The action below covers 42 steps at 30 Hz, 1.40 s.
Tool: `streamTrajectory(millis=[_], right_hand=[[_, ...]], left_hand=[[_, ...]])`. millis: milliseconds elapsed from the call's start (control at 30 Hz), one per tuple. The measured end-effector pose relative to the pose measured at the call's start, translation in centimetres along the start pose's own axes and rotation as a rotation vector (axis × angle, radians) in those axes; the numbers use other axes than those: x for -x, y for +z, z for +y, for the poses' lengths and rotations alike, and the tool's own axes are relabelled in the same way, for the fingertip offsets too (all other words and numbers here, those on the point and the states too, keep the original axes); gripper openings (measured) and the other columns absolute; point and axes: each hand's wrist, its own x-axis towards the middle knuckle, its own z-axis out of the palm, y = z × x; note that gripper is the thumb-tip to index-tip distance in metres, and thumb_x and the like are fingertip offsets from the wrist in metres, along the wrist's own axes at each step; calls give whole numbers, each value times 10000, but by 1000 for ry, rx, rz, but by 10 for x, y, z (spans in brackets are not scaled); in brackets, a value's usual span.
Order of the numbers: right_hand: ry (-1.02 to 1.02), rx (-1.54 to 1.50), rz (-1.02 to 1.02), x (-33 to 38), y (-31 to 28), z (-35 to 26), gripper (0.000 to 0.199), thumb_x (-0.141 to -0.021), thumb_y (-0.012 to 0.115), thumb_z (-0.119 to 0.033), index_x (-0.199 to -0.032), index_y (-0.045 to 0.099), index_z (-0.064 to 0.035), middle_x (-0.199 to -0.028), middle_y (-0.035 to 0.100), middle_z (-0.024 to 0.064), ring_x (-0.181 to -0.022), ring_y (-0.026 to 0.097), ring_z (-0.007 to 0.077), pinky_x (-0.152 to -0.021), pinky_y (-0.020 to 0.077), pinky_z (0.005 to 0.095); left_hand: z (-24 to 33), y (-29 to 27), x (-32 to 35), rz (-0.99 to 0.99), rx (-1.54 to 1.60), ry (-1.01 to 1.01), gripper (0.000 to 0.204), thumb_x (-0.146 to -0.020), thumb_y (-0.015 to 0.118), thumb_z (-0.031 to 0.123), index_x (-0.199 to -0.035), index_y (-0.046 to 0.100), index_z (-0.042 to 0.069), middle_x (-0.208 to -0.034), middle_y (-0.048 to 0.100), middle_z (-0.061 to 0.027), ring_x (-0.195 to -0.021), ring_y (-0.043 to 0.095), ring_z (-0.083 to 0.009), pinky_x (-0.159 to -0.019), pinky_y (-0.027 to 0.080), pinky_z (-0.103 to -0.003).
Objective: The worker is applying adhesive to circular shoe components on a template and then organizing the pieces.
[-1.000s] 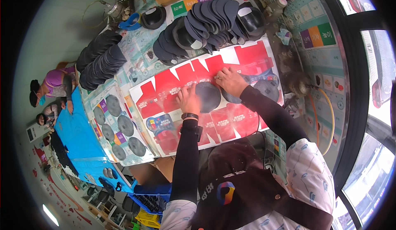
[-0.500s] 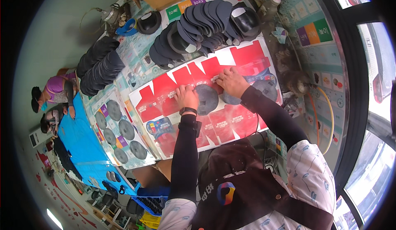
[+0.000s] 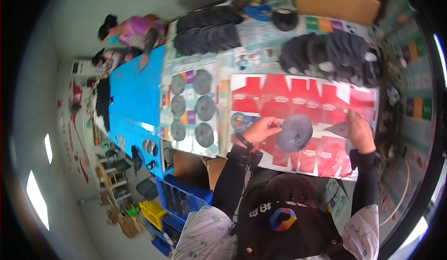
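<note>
In front of dark stacked pads (image 3: 347, 50), over a red-and-white sheet (image 3: 302, 92), the left hand (image 3: 260, 131) pinches a grey disc (image 3: 295, 133) by its left edge, the right hand (image 3: 361, 132) gripping a grey pointed piece (image 3: 339, 129).

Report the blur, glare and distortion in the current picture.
Head view: blur smears the red-and-white printed sheet and the right hand; glare spots the blue table cover; ceiling lights burn out white; fisheye distortion leaves dark, rounded corners.
</note>
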Motion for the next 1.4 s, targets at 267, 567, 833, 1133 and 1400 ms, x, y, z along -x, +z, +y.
streamTrajectory(millis=[267, 567, 833, 1133, 1400], right_hand=[[401, -108, -50, -63, 10, -124, 100, -1018, 473, -100, -1061, 470, -10, -816, 635, 228, -715, 644, 436, -597, 505, 481], [225, -698, 1, -189, 193, -315, 152, -1057, 504, -121, -1151, 441, -20, -960, 629, 195, -687, 698, 300, -517, 556, 367], [464, -1208, -205, -343, 344, -494, 165, -1055, 513, -136, -1176, 447, -43, -999, 535, 123, -800, 667, 216, -640, 643, 383], [568, -1268, -276, -376, 423, -531, 172, -1060, 501, -152, -1177, 437, -44, -1023, 517, 129, -815, 693, 252, -664, 649, 410], [658, -1305, -282, -379, 461, -529, 212, -1054, 512, -167, -1196, 427, -34, -1081, 534, 162, -806, 732, 305, -684, 653, 422]], left_hand=[[-51, -167, 192, 717, 305, -58, 410, -959, 643, 59, -1352, 530, 23, -1073, 669, -100, -913, 672, -167, -706, 592, -300], [-170, -317, 305, 1005, 300, -49, 465, -931, 573, -35, -1384, 547, 64, -997, 671, -89, -751, 656, -129, -596, 597, -281], [-210, -371, 341, 1031, 661, 58, 511, -937, 585, -42, -1426, 535, 96, -1017, 649, -57, -717, 633, -124, -611, 603, -294], [-304, -356, 296, 1373, 57, -112, 274, -905, 676, 34, -1156, 568, 22, -1003, 670, -99, -781, 675, -201, -577, 585, -338], [-286, -351, 302, 1442, 4, -86, 142, -907, 701, 42, -1041, 655, 30, -957, 691, -112, -796, 682, -244, -664, 539, -327]])
